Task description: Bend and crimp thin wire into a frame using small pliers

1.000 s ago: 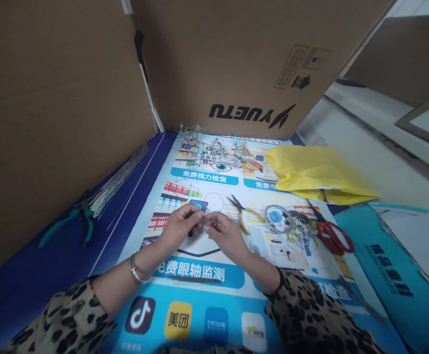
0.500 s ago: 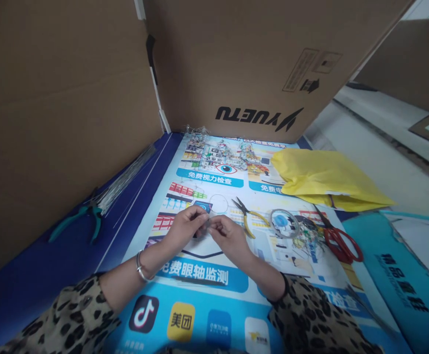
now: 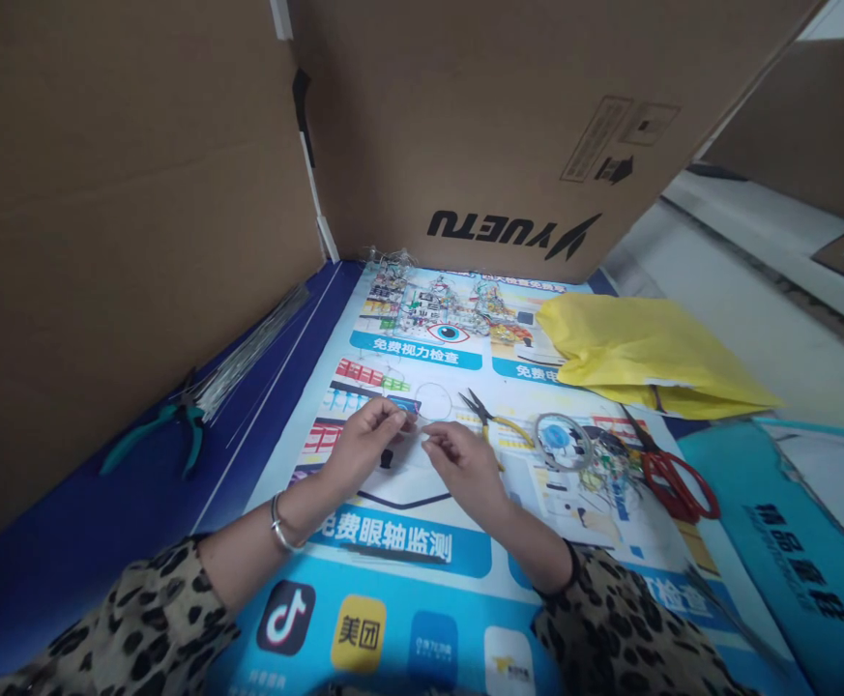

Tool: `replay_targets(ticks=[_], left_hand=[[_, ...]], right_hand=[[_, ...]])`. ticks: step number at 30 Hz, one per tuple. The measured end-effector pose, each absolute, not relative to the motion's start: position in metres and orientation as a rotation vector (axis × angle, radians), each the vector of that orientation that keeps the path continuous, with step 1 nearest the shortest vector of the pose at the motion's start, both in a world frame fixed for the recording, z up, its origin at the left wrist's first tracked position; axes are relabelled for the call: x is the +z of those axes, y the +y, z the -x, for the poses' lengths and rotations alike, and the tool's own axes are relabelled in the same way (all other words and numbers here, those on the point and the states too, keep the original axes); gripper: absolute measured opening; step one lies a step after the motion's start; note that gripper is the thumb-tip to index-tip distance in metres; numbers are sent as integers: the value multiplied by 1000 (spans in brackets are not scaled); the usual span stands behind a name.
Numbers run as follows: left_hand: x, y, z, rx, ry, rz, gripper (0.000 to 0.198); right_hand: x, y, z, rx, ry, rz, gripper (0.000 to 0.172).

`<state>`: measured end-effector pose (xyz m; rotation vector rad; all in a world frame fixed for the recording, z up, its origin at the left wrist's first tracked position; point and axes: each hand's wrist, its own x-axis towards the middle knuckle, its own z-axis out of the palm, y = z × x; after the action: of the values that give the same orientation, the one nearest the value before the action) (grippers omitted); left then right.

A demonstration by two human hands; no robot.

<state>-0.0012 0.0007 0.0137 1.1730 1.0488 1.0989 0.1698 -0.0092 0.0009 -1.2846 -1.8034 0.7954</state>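
Note:
My left hand (image 3: 364, 440), with a silver bangle at the wrist, is closed in a pinch over the printed poster. Close to its right, my right hand (image 3: 465, 466) also pinches, thumb against fingers. A thin wire (image 3: 420, 423) seems to run between the two sets of fingertips; it is very fine and partly hidden. Just beyond the fingers shows a thin wire loop (image 3: 434, 400); whether it joins the held wire I cannot tell. Long-nose pliers (image 3: 492, 422) with yellow handles lie right of my hands, beside a coil of silver wire (image 3: 565, 442).
Red-handled scissors (image 3: 672, 476) and tangled wire pieces (image 3: 605, 471) lie to the right, a yellow bag (image 3: 639, 343) behind them. Teal-handled pliers (image 3: 175, 430) and a bundle of straight wires (image 3: 251, 358) are at left. Cardboard walls (image 3: 451, 126) stand behind. More wire pieces (image 3: 457, 302) lie at the back.
My hands have drawn slightly apart, the right one shifting to the right, opening a small gap between the fingertips. The tools have stayed put; the view has shifted a little.

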Motion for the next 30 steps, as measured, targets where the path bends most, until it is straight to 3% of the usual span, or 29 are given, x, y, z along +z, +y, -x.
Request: replay_targets(ticks=[5,9,14,30], left_hand=[[12,2,0,1065,1057,-1115,24],[9,3,1,1113,1133,-1237,21],[9,4,3,1142,1219,-1337,19],[17,2,2,1036,1109,-1288,20]], right_hand=[[14,9,-201,185,-1956,1373,23],[13,20,-227,-74,-2169,1548,37],[2,17,-246,-211,-2323,1710,48],[-1,11,-243,-428,-2517,1713,36]])
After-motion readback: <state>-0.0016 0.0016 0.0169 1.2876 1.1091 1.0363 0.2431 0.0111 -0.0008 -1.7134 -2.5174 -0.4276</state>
